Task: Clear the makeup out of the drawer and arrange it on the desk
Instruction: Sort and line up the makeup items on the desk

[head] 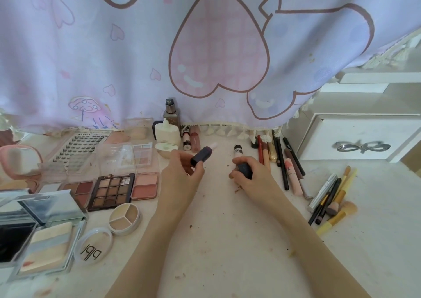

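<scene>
Left hand (182,172) gripping dark-capped lip tube (203,154), right hand (250,175) gripping second tube (242,161), palettes (111,190) left on desk (227,240)

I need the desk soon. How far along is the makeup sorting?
Mostly done: palettes sit grouped left, pencils and brushes right. The left hand and right hand each hold a dark-capped tube, unplaced. The drawer looks closed; contents unseen.

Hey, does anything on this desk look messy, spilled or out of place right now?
Yes. Small brown crumbs and smears dot the desk, thickest near the right hand. The makeup brushes lie in a crossed heap, unlike the neat row of pencils. Nothing looks broken.
</scene>
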Demonstrator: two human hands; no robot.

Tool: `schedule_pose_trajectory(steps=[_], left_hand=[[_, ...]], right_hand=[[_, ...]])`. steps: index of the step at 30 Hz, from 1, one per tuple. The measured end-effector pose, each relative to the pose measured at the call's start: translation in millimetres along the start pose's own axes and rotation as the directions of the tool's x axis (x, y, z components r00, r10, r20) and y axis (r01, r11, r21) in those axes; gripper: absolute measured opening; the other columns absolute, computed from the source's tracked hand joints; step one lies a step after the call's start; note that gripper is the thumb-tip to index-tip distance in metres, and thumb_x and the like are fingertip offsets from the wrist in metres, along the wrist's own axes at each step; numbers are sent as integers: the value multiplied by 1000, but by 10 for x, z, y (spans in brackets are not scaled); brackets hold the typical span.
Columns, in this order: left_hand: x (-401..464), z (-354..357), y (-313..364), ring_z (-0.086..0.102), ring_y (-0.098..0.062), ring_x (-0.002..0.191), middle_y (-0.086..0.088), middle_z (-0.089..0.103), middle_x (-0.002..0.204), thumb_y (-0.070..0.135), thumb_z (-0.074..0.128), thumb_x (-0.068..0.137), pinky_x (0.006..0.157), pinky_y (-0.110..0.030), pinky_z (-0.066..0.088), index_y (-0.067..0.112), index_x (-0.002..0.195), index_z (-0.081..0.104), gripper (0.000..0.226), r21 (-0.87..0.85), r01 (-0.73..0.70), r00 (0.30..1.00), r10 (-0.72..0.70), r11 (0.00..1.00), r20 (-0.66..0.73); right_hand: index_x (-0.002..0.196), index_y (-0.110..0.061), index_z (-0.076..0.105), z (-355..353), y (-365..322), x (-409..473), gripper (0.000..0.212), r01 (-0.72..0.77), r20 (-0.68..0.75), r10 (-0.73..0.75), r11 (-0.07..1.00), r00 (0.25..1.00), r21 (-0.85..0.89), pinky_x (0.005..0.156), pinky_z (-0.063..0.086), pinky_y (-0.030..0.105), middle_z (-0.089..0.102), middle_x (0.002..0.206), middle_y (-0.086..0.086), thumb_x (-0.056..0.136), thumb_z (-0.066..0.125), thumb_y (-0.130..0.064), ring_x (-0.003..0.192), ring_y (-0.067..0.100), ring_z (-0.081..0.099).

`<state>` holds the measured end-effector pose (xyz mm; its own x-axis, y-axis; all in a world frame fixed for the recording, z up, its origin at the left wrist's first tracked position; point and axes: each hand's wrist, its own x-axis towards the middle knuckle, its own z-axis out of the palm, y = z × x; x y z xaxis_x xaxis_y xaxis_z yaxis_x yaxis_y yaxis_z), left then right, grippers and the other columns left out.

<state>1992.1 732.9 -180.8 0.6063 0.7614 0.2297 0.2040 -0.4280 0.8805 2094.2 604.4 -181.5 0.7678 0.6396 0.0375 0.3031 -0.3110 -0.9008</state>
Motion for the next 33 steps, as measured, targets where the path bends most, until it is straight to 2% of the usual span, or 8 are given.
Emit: schedule_pose_trajectory(steps=[6, 11, 14, 17, 21, 24, 27, 33], left_hand=[[56, 126, -56, 50, -16, 73, 0, 54, 82, 27, 60, 86, 59, -23, 34, 14, 89, 46, 20, 259, -20, 998, 4, 966, 62], [156, 248, -66, 48, -18, 86, 1, 49, 90, 28, 62, 85, 67, -24, 33, 14, 97, 47, 23, 363, -108, 986, 54, 925, 155], [152, 249, -73, 47, -17, 97, 1, 51, 102, 23, 60, 88, 78, -24, 37, 14, 110, 51, 25, 352, -201, 970, 135, 914, 201], [164, 232, -89, 46, -20, 104, -3, 51, 112, 19, 57, 89, 87, -29, 40, 16, 114, 55, 26, 381, -295, 949, 223, 876, 222], [165, 236, -123, 50, -25, 101, -4, 55, 112, 18, 54, 90, 81, -38, 43, 17, 119, 59, 29, 429, -418, 906, 330, 801, 266], [169, 234, -156, 47, -25, 110, 1, 52, 123, 16, 45, 95, 77, -33, 34, 18, 127, 53, 34, 514, -439, 898, 334, 737, 287], [188, 197, -164, 52, -29, 104, -1, 58, 117, 6, 48, 89, 74, -37, 41, 14, 116, 61, 31, 518, -431, 902, 343, 739, 261], [175, 215, -170, 54, -26, 87, -5, 57, 96, 12, 41, 82, 67, -39, 48, 13, 108, 67, 36, 406, -484, 872, 388, 775, 299]], right_hand=[[109, -15, 51, 47, -7, 30, 24, -16, -88, 28, 991, 996, 136, 55, 46, 8, 65, 94, -1, 88, 62, -17, 54, 0, 62], [110, -19, 54, 42, 18, 93, 24, -7, -162, 13, 999, 987, 42, 60, 45, 6, 65, 94, 5, 87, 63, -22, 63, -1, 64], [108, -24, 54, 6, 29, 149, 20, -8, -232, 4, 1000, 973, -16, 71, 48, 20, 64, 95, 5, 88, 60, -23, 82, 18, 65], [119, -22, 54, -11, -24, 204, 28, -27, -214, 24, 1000, 977, -13, 74, 50, 20, 62, 88, -1, 93, 51, -14, 86, 19, 63], [125, -13, 53, 35, -155, 348, 38, -56, -214, 53, 998, 975, -6, 94, 49, 41, 65, 109, 1, 88, 54, -20, 96, 21, 65], [123, -16, 54, 63, -232, 463, 39, -90, -232, 78, 995, 970, -42, 89, 41, 22, 65, 112, -2, 87, 58, -30, 96, 9, 56], [117, -14, 56, 100, -273, 545, 32, -116, -217, 105, 993, 971, -37, 63, 34, 4, 61, 101, -4, 89, 58, -29, 91, 8, 51], [117, -8, 54, 208, -203, 609, 35, -192, -225, 192, 981, 955, 21, 86, 49, 33, 60, 94, 2, 86, 60, -22, 96, 23, 63]])
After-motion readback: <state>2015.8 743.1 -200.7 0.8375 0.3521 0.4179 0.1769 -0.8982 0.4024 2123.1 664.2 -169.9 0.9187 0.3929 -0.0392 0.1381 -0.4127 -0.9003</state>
